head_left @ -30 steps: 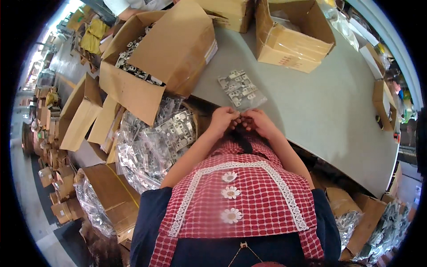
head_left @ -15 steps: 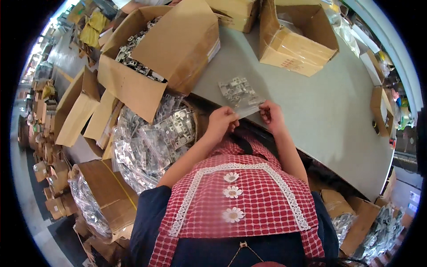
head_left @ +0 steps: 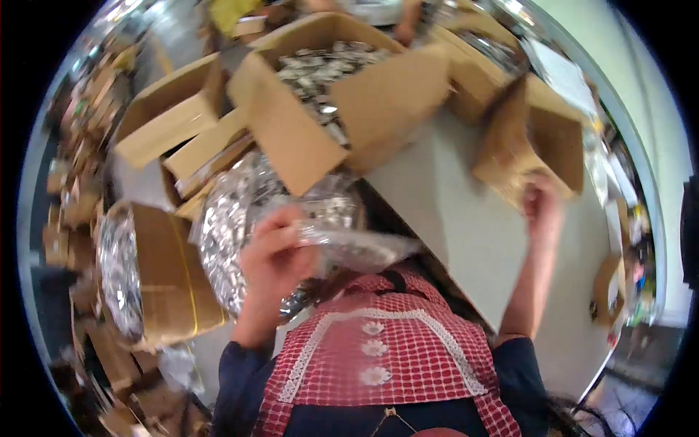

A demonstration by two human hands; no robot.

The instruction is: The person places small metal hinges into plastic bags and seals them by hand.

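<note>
My left hand (head_left: 279,251), blurred by motion, grips one end of a clear plastic bag (head_left: 357,246) of small metal parts. The bag stretches out to the right, above the heap of filled bags (head_left: 226,244) in front of me on the left. My right hand (head_left: 539,198) is at the near side of an open cardboard box (head_left: 561,135) on the grey table (head_left: 466,218). Its fingers look curled, but motion smears them, so whether they hold anything is unclear.
A large open carton (head_left: 284,149) of loose metal parts (head_left: 324,73) stands ahead, its flaps spread. Left of it are an open carton (head_left: 175,109) and a tipped carton (head_left: 171,269) with bags inside. Another person's hand (head_left: 408,25) shows behind the large carton.
My hands have parted. The left one carried the bag off the table edge toward the left heap, while the right one moved right and away to the open box. The whole view has shifted.
</note>
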